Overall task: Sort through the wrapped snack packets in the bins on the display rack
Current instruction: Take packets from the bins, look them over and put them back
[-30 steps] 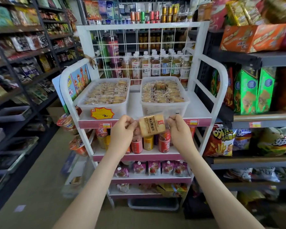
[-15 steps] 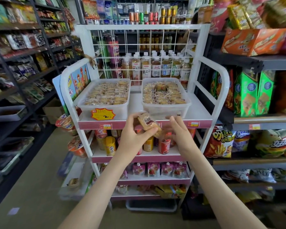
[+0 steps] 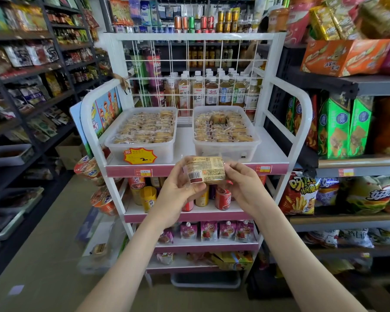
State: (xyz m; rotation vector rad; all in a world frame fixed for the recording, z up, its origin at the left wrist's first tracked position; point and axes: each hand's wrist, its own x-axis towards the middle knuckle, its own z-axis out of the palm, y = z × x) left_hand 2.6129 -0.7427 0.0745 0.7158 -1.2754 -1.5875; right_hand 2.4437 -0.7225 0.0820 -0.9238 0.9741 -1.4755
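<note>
A wrapped snack packet [image 3: 205, 169] is held in front of the white display rack [image 3: 282, 104], back side up with its barcode and small print showing. My left hand [image 3: 178, 192] grips its left end from below. My right hand [image 3: 243, 185] pinches its right end. On the rack's top shelf stand two clear bins: the left bin [image 3: 164, 152] and the right bin [image 3: 225, 152], each filled with several wrapped snack packets. Both hands hover just below the front edge of that shelf.
A yellow price tag [image 3: 140, 156] hangs on the left bin. Cans and cups fill the rack's second shelf [image 3: 189, 215]; pouches sit lower. Bottles stand behind the wire grid [image 3: 189, 70]. Stocked shelves close in on the left [image 3: 32, 70] and right [image 3: 358, 163].
The packet has been turned over from its front label to its back. My right hand, which had let go, pinches its right end again. The camera moved slightly closer.
</note>
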